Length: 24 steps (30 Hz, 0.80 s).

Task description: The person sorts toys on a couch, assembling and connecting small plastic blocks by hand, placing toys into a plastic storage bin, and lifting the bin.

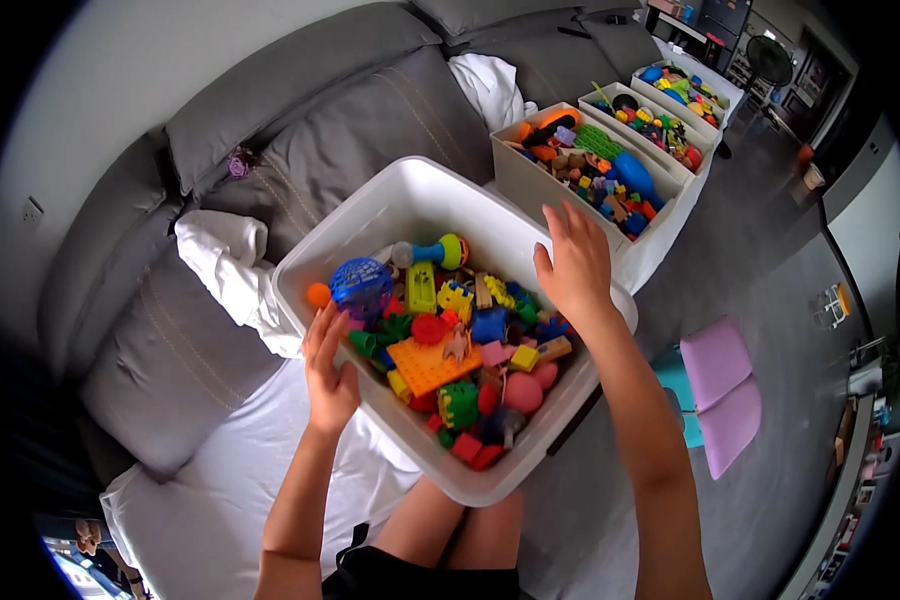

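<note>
A large white bin [450, 482] full of mixed toys stands in front of my lap. My left hand [328, 372] is at its left rim with fingers apart and nothing in them. Over the right rim is my right hand [576, 258], fingers spread, also holding nothing. Among the toys lie a blue lattice ball [361, 281], an orange building plate [428, 360], a blue-and-yellow rattle-like toy [440, 252], a lime green piece [421, 287], a pink ball [522, 393] and a small yellow block [524, 358]. Whether either hand touches the rim, I cannot tell.
Several beige boxes of toys, the nearest box [530, 185] among them, line the sofa's right side. A grey sofa [360, 140] runs behind the bin, with white cloths [225, 245] on it. A purple-and-teal chair [720, 375] stands on the grey floor [570, 510] to the right.
</note>
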Tool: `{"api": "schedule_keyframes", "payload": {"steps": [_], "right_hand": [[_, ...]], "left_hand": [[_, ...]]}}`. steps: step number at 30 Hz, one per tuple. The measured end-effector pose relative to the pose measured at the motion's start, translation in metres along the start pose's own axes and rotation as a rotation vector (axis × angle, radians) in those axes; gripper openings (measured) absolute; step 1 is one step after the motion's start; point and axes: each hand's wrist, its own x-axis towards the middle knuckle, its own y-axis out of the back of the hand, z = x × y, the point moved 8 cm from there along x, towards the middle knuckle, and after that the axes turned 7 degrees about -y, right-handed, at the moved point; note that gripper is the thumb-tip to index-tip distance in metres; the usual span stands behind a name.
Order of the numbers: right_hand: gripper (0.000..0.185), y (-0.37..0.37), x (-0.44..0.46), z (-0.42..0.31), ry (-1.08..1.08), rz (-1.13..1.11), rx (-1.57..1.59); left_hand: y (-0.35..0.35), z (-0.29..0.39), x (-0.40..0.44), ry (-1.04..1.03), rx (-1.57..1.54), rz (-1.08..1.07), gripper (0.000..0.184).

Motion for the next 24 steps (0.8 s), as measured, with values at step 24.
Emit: {"api": "schedule_keyframes", "payload": {"steps": [24], "right_hand": [[0.023,-0.078,0.027,0.023,-0.359,-0.277,0.235]], "left_hand": [[-0.013,-0.035,-0.078,1.183,0.188,0.288,0.031]]}}
